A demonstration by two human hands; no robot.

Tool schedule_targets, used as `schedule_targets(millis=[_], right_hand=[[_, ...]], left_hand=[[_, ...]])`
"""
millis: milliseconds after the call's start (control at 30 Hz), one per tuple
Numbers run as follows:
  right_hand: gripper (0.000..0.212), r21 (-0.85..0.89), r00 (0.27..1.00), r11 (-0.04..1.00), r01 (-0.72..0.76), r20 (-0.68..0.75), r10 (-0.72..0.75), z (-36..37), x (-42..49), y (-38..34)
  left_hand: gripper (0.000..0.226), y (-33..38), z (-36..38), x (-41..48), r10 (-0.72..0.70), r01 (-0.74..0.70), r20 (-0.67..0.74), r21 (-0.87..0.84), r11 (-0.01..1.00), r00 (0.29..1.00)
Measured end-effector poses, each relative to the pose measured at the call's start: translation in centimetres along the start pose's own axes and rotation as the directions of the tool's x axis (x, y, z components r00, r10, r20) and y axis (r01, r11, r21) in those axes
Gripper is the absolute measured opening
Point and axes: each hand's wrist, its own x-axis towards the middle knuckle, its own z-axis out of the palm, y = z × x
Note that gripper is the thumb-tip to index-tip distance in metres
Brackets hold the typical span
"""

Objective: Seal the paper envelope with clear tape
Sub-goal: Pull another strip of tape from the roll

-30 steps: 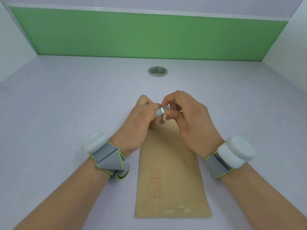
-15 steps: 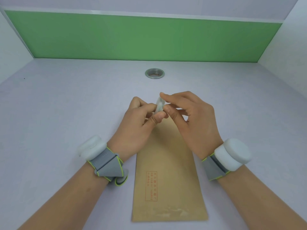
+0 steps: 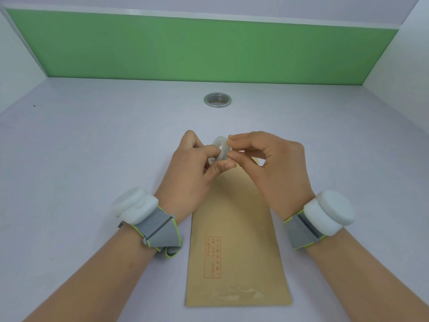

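A long brown paper envelope (image 3: pixel 236 259) lies flat on the pale table, its short end toward me, with a red printed box near its left side. Both hands hover over its far end, which they hide. My left hand (image 3: pixel 190 175) holds a small roll of clear tape (image 3: pixel 221 147) between thumb and fingers. My right hand (image 3: pixel 271 163) pinches the roll's edge with thumb and forefinger. Each wrist carries a white puck on a grey strap.
A round metal grommet (image 3: pixel 217 100) is set into the table (image 3: pixel 92 159) behind the hands. A green back panel (image 3: pixel 209 49) and white side walls close in the desk.
The roll has turned from edge-on to showing its ring face, and both hands have lifted slightly away from me. The right fingers have shifted to pinch the roll's rim.
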Motion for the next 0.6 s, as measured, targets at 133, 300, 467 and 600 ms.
schedule_targets(millis=[133,300,467,600], right_hand=[[0.012,0.083,0.996,0.993,-0.083,0.022,0.081,-0.26,0.07,-0.23],[0.006,0.116,0.995,0.989,-0.092,-0.017,0.094,-0.42,0.22,-0.2],[0.004,0.034,0.999,0.999,-0.033,-0.041,0.035,-0.35,0.18,-0.19],[0.008,-0.108,0.999,0.993,0.039,-0.022,-0.042,0.04,0.2,-0.26]], left_hand=[[0.032,0.13,-0.04,0.03,0.015,-0.015,0.004,0.022,1.0,1.0],[0.034,0.25,0.04,-0.12,0.052,-0.052,0.02,0.003,0.999,0.998],[0.047,0.42,0.11,-0.21,0.058,-0.058,0.027,0.01,0.998,0.998],[0.037,0.35,0.17,-0.28,0.051,-0.052,0.029,0.016,0.999,0.998]])
